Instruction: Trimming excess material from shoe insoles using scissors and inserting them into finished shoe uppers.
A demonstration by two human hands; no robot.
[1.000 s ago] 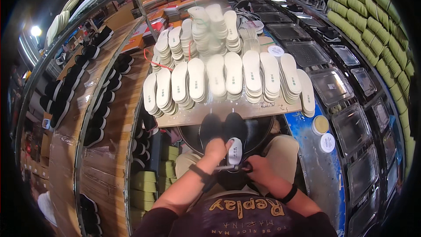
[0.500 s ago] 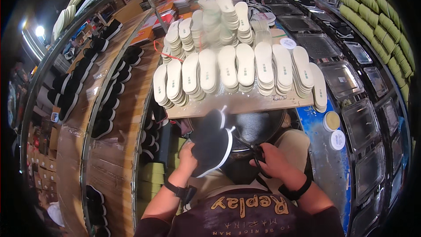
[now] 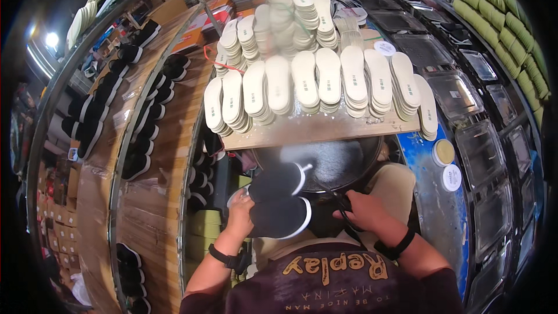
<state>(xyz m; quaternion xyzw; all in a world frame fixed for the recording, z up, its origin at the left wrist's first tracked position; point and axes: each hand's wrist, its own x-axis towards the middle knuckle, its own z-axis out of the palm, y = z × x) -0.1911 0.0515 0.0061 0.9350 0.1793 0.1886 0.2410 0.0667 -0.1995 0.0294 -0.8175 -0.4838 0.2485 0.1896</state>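
A pair of black shoes with white sole edges, one shoe (image 3: 279,216) nearer me and the other (image 3: 272,184) just beyond it, is gripped side by side in my left hand (image 3: 239,216). A small white tab sticks out from the far shoe's right end. My right hand (image 3: 367,212) is closed round the black handles of a slim tool (image 3: 342,206) that looks like scissors. Its dark, narrow front part reaches left toward the far shoe; the tip is hard to make out.
Stacks of cream insoles (image 3: 305,81) line the wooden board (image 3: 325,134) ahead. Beneath it sits a dark round basin (image 3: 325,163). On the left is a shelf rack (image 3: 157,209) with black shoes; at right, a blue bench (image 3: 436,215) holds round tins (image 3: 443,152), beside metal trays (image 3: 479,157).
My left hand has turned the shoes so their white-edged ends point more to the right, and the far one has come lower. The right hand with the tool has barely moved.
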